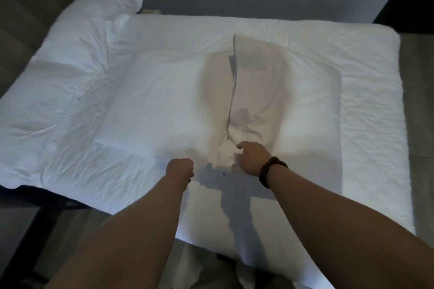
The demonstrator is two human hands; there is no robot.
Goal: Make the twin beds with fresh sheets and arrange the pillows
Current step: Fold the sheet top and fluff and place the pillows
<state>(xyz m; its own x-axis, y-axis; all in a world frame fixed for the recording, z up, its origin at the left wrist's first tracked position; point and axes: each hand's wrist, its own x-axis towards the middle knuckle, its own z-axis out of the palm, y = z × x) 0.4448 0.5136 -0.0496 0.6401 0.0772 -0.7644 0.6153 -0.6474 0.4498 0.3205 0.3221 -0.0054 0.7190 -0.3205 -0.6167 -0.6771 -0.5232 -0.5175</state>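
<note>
A folded white sheet (258, 91) on wrinkled white bed (352, 54)
Near end bunched, raised; plump white pillow (105, 7) at far-left corner.

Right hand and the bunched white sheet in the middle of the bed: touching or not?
Touching. In the head view the right hand has its fingers curled into the bunched sheet, with no gap between them.

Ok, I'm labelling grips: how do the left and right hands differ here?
The right hand wears a dark bead bracelet; the left hand has a bare wrist. The right hand pinches the bunched white cloth; the left hand is a closed fist, its hold hidden. Both reach over the bed.
</note>
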